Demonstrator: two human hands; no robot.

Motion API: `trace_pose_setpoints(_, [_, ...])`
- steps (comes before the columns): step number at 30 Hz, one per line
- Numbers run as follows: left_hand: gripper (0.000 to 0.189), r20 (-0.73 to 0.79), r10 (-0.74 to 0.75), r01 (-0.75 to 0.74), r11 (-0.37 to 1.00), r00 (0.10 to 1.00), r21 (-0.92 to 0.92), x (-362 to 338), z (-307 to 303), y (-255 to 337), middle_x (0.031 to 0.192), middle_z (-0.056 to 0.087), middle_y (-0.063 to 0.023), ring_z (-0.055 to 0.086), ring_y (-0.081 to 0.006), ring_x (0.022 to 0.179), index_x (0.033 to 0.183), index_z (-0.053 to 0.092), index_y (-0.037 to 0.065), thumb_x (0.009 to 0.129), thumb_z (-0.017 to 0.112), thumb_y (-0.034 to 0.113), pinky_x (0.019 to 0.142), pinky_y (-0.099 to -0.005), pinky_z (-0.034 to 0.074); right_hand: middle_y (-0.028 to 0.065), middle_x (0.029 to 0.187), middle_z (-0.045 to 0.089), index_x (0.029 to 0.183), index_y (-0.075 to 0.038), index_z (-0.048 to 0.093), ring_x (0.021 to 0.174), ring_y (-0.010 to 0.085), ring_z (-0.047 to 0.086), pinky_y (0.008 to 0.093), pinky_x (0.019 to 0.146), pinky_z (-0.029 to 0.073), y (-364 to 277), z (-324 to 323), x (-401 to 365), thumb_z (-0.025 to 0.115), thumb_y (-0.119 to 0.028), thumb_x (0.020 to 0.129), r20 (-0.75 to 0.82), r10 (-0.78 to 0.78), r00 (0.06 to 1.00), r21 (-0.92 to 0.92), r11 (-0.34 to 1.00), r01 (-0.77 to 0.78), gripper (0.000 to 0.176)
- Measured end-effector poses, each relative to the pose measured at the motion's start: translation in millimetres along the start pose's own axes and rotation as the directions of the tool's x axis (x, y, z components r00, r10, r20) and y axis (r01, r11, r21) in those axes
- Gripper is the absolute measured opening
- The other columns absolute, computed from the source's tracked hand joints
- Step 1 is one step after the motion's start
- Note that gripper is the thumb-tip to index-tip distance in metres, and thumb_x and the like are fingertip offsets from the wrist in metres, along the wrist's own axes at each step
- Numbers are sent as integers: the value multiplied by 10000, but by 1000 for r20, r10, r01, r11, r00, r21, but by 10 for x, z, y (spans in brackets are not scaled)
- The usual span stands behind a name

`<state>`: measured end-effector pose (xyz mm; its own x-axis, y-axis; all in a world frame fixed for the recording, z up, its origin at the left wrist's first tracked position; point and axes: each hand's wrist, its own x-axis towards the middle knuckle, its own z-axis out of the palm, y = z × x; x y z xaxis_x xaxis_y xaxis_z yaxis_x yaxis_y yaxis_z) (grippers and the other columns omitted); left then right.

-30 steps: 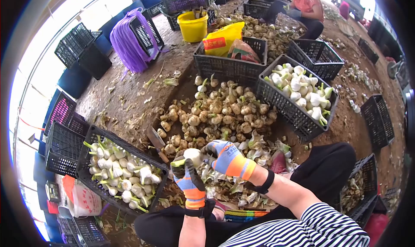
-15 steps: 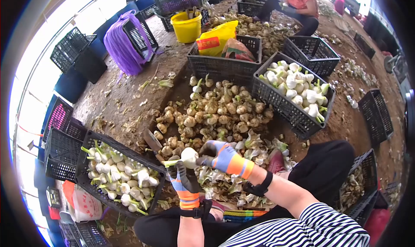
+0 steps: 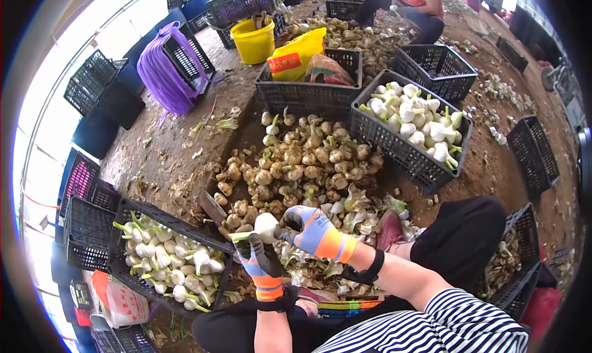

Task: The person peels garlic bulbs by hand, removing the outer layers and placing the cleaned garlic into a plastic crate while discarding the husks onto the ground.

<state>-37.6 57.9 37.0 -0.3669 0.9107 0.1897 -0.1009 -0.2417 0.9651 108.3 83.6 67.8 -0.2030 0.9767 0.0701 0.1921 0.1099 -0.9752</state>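
Note:
A white garlic bulb [image 3: 266, 226] with a short green stem is in front of me, its stem pointing left. My left hand [image 3: 261, 260], in a grey, blue and orange glove, grips it from below around the stem. Gloved the same way, my right hand [image 3: 311, 229] has its fingers bent and pinched against the bulb's right side; whether loose skin is between them is hidden. Just beyond lies a heap of brownish unpeeled garlic [image 3: 302, 161], with pale peeled skins [image 3: 308, 260] under my hands. A flat blade-like tool [image 3: 213, 206] stands left of the heap.
Whitish garlic fills a black crate [image 3: 225, 240] at left and another crate [image 3: 412, 161] at right. Behind the heap, a crate [image 3: 308, 100] holds a yellow bag [image 3: 299, 53]. A yellow bucket [image 3: 253, 43], purple twine [image 3: 163, 72] and a seated person [image 3: 419, 7] are farther back.
The view has shifted slightly, so the surroundings sit a little differently. My right hand's fingers have closed in against the bulb's side; my left hand still holds it.

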Motion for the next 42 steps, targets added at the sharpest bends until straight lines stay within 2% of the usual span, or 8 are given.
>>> trace_pose_setpoints(14, [380,83,-222,217,696,972,-684,87,-166,-121,1174,570,-66,553,-218,1085,1274,477,75,932,549,227,939,-358,453,192,1038,606,1132,-43,578,996,336,589,350,839,485,909,-274,156,689,-181,742,-251,-25,968,-623,769,-142,429])
trace_pose_setpoints(16, [414,157,-144,206,820,977,-534,81,-126,-154,1302,507,-115,518,-236,1158,1297,449,40,965,478,284,989,-357,411,162,1264,525,1298,-65,462,1111,296,554,355,947,442,832,-296,111,656,-253,807,-73,222,972,-366,901,-233,561])
trace_pose_setpoints(18, [402,157,-147,190,931,977,-311,27,120,-40,1197,557,-100,548,-222,1085,1275,467,33,953,515,267,926,-351,450,110,1250,545,1328,-95,435,1093,269,563,387,892,480,1063,-81,37,611,-301,863,161,125,979,769,606,-204,538])
trace_pose_setpoints(22, [472,301,-39,29,999,953,36,-70,289,-163,1343,443,-171,451,-228,1215,1363,362,-31,1003,380,273,1022,-341,358,91,1121,605,1204,-103,513,1014,264,590,411,745,531,914,-103,133,578,-457,868,260,310,914,938,144,-316,492])
trace_pose_setpoints(33, [482,-248,-290,178,903,925,-390,355,-252,-188,1243,469,-98,503,-226,1078,1324,409,78,945,487,365,967,-380,386,131,1021,653,1048,-36,612,908,284,619,371,796,517,1897,-1896,1037,383,-348,982,-418,351,838,892,332,306,393])
trace_pose_setpoints(35, [477,-257,-277,170,913,926,-371,375,-267,-230,1239,470,-96,505,-224,1075,1324,407,79,945,490,358,964,-379,389,139,967,659,968,-44,650,856,248,626,332,722,502,2196,-975,1010,505,-268,901,-295,311,903,313,925,-216,275])
trace_pose_setpoints(38, [446,-260,-284,185,919,923,-350,358,-287,-274,1218,482,-91,518,-218,1059,1315,410,81,944,512,307,946,-371,410,173,1153,609,1109,-153,638,1048,315,599,370,902,473,2160,62,908,582,-258,799,26,489,872,-688,641,-340,333])
trace_pose_setpoints(42, [396,-260,-292,189,915,920,-357,363,-333,-366,1123,536,-71,557,-200,999,1271,446,65,914,576,179,877,-332,463,204,1210,567,1168,-111,583,1099,337,567,406,923,471,2354,570,685,564,-89,792,-165,503,849,-736,510,-445,377])
